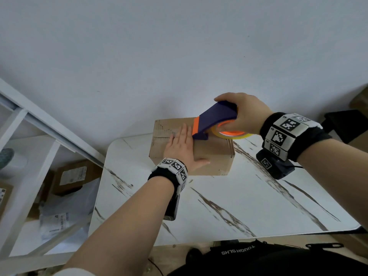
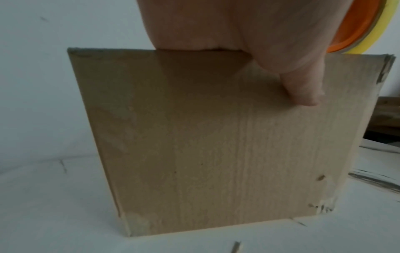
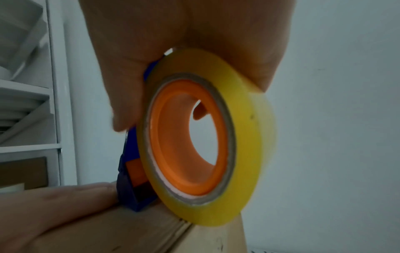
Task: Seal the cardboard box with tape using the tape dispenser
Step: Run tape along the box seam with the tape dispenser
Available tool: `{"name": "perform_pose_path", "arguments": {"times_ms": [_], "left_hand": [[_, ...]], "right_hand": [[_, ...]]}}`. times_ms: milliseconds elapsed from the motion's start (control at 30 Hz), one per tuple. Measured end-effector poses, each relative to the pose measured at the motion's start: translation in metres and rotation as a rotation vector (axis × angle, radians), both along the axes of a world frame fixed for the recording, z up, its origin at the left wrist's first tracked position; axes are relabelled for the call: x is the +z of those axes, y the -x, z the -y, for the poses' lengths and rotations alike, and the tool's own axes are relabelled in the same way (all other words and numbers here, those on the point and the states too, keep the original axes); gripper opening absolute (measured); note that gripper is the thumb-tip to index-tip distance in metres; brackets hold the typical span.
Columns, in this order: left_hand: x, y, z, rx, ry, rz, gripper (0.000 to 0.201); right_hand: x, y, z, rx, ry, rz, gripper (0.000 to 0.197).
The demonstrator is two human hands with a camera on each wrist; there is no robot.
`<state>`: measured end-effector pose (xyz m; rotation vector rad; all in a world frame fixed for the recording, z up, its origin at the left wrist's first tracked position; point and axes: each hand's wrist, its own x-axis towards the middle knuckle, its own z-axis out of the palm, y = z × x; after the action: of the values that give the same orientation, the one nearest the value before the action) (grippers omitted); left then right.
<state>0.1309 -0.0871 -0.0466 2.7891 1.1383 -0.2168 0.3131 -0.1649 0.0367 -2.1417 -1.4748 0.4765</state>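
While the cardboard box sits at the far end of the marble-patterned table, the tape dispenser meets its top.

The dispenser's blue nose touches the box top near its middle, the yellow tape roll overhanging the right edge. The right hand grips the dispenser, fingers curled over its body and through the orange core. The left hand lies flat, fingers straight on the top and thumb down the near side, steadying the box. No laid tape strip is clearly visible, so I judge sealing barely begun; the run across the seam and the cut remain. A white shelf unit stands to the left.
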Motion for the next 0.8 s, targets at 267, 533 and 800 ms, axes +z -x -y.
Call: {"name": "perform_pose_path", "arguments": {"times_ms": [267,533,800], "left_hand": [[-0.001,-0.004,-0.003,-0.009,-0.003,-0.074,0.109],[-0.001,-0.005,-0.004,0.009,0.021,-0.055,0.111],[0.001,-0.004,-0.005,-0.01,0.041,-0.069,0.111]], "right_hand": [[0.006,-0.005,0.009,-0.006,-0.048,-0.073,0.058],[0.006,-0.002,0.015,-0.082,-0.079,-0.19,0.045],[0.015,-0.031,0.035,-0.189,-0.052,-0.208,0.021]]}}
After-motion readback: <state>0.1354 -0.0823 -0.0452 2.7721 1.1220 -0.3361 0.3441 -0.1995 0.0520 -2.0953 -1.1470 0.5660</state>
